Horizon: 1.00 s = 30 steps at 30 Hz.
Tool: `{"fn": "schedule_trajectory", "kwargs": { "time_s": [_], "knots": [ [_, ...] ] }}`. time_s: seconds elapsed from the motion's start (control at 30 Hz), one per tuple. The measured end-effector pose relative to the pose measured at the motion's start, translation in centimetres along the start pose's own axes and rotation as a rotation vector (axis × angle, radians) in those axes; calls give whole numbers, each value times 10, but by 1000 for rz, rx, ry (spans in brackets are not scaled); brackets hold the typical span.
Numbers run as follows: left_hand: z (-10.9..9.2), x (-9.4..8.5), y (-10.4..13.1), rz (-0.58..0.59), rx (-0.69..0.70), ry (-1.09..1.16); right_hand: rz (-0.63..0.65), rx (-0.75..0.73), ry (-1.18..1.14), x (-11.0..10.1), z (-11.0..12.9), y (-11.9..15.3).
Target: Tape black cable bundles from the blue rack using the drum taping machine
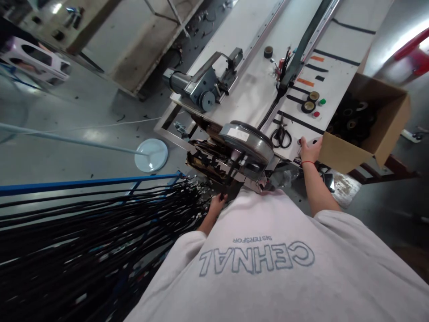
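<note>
My left hand [217,204] is low beside the front of the machine, next to the ends of the black cable bundles [161,210]. Its fingers are curled around something small and dark that I cannot make out. My right hand [310,151] lies on the front right corner of the white worktable [248,85], thumb and fingers apart, with a red string at the wrist. Black-handled scissors [281,136] lie to its left. Between both hands stands a machine with a round grey drum [248,138]. A long black wire harness [284,80] runs back along the table from near the drum.
A cardboard box [390,120] of black tape rolls adjoins the table's right edge. Tape rolls [308,106], a green button [322,102] and a red button [316,114] sit on top. A motor unit [197,87] stands left; a blue rack [100,181] carries cables. A white round base [150,155] stands on the floor.
</note>
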<state>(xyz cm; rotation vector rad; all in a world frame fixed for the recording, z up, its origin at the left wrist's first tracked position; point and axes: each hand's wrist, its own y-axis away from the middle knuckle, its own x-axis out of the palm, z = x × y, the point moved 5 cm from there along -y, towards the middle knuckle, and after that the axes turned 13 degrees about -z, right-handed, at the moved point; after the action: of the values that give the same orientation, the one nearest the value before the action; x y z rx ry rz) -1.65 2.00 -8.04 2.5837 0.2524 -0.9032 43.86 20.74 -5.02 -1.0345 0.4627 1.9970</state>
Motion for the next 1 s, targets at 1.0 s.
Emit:
{"fn": "schedule_trajectory", "kwargs": {
  "time_s": [1.0],
  "knots": [
    [-61, -13, -8, -317, 85, 162, 63, 47, -18, 1, 3, 13]
  ]
}}
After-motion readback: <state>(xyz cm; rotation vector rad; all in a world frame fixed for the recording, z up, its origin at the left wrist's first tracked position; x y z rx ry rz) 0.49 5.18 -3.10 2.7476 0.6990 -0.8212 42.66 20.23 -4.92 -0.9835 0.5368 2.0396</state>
